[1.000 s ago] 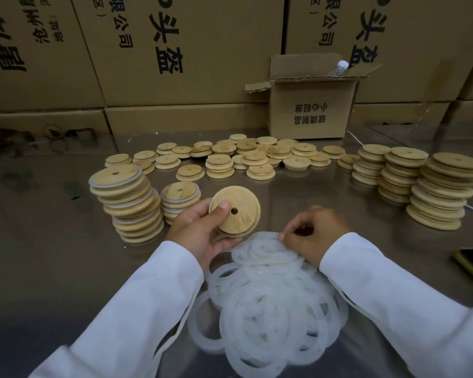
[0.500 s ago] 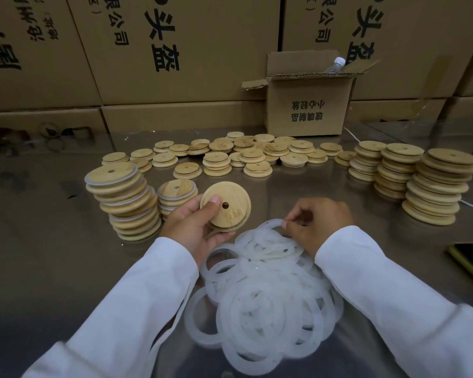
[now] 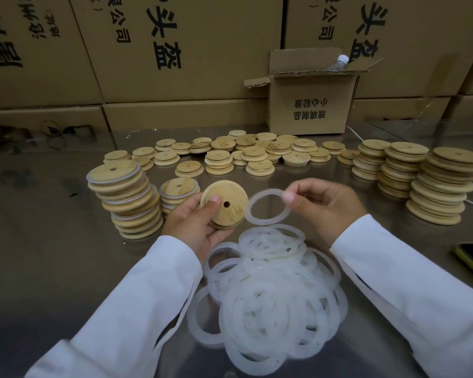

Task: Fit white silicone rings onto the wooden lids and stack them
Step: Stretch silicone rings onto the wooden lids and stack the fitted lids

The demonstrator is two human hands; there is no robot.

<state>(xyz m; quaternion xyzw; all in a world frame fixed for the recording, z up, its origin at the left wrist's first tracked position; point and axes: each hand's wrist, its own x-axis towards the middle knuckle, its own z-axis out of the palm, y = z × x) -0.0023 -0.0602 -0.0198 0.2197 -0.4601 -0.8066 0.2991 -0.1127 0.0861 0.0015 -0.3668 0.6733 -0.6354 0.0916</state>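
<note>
On the bench [image 3: 38, 268], bare lids [image 3: 443, 186] stand toward the right edge and ringed stacks [image 3: 126, 197] toward the left, likely to keep finished from unfinished. The ring pile [image 3: 271, 290] lies at the near edge, in easy reach. The left hand [image 3: 194, 222] cradles a wooden lid [image 3: 224, 204], thumb on its face, tilted toward the ring [image 3: 265, 221] just beside it, pinched by the right hand [image 3: 325, 205]

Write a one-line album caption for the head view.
Left hand holds a wooden lid while right hand pinches a white silicone ring beside it.
</note>
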